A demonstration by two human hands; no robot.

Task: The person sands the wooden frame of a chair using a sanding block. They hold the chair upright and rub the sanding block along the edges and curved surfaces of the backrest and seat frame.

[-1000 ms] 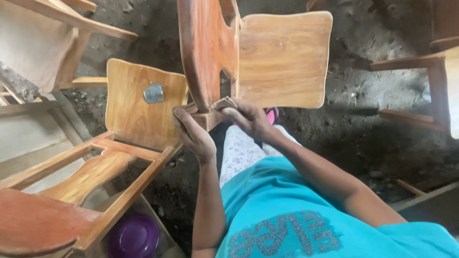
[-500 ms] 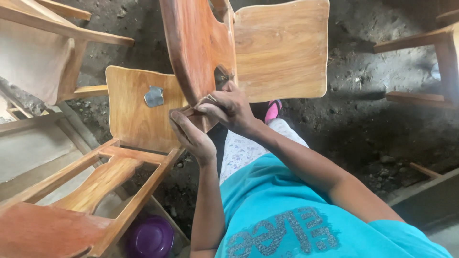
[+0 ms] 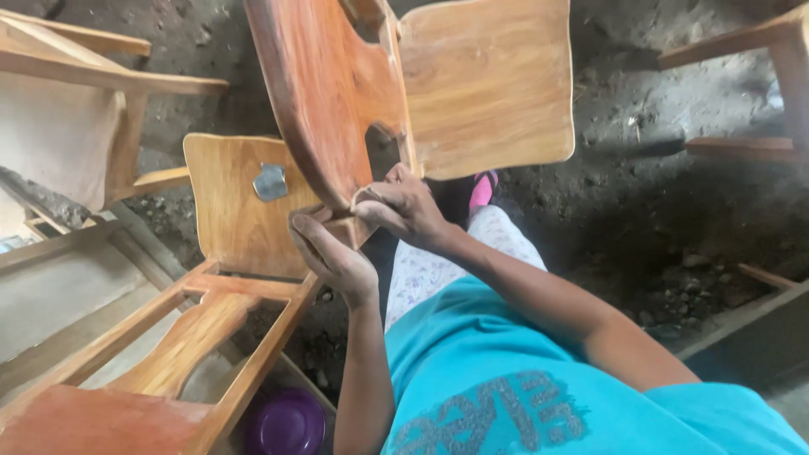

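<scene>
A person in a turquoise shirt (image 3: 497, 371) and pale patterned trousers (image 3: 438, 261) works on a reddish-brown wooden chair (image 3: 337, 101) tipped up in front of them over a dirt floor (image 3: 674, 194), its curved backrest (image 3: 320, 93) in the foreground and its lighter seat panel (image 3: 489, 84) behind. The left hand (image 3: 333, 253) is closed around the lower end of the chair's frame, fingers wrapped under the wood. The right hand (image 3: 404, 206) is pinched shut on a small folded piece of sandpaper (image 3: 364, 195), pressed against the bottom edge of the backrest just below its cut-out notch. The two hands sit just beside each other at the same corner of the chair.

To the left, a second wooden chair (image 3: 227, 253) lies on its back on the floor, a small grey scrap (image 3: 270, 182) resting on its seat panel. A purple round lid (image 3: 286, 421) shows beneath its frame at the lower edge. Parts of other wooden chair frames (image 3: 93, 76) stand at the upper left, and another frame (image 3: 758, 84) at the upper right. A pink shoe (image 3: 482, 190) peeks out on the floor beyond the person's knee.
</scene>
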